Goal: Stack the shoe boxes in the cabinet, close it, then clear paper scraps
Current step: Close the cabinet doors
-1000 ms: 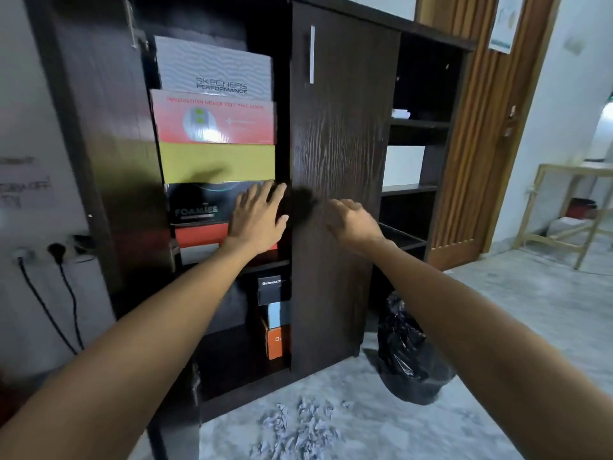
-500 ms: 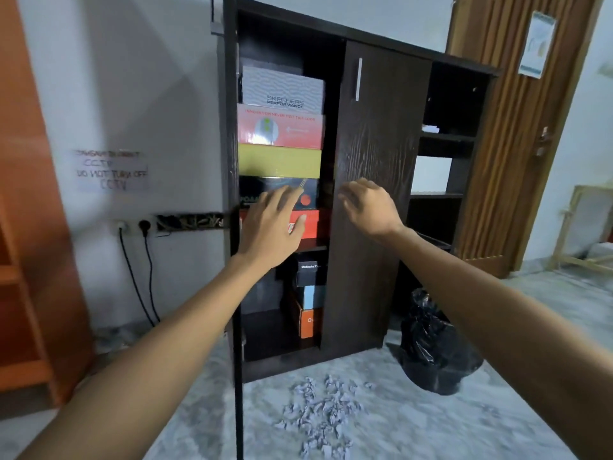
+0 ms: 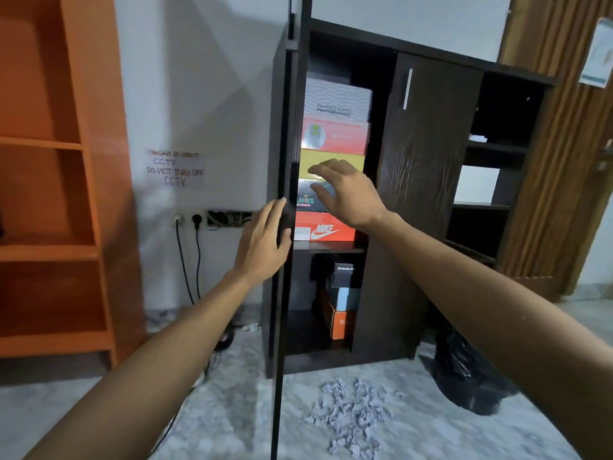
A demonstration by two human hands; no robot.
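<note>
A dark wood cabinet (image 3: 428, 180) stands against the wall with its left door (image 3: 282, 293) swung out edge-on toward me and its right door closed. Several shoe boxes (image 3: 335, 134) are stacked on the upper shelf, a red Nike box (image 3: 326, 229) lowest. More boxes (image 3: 343, 293) sit on the bottom shelf. My left hand (image 3: 262, 242) lies flat against the outer face of the open door, fingers straight. My right hand (image 3: 345, 190) hovers with spread fingers in front of the stack, holding nothing. Crumpled paper scraps (image 3: 351, 413) lie on the floor before the cabinet.
A black bin bag (image 3: 464, 370) sits on the floor right of the cabinet. An orange shelf unit (image 3: 66, 194) stands at the left. Wall sockets with black cables (image 3: 189, 247) lie between it and the cabinet. A wooden door (image 3: 564, 161) is at the right.
The view has pulled back from the cabinet. My left hand left the boxes and went to the open door's outer face. My right hand moved left from the closed door to the stack.
</note>
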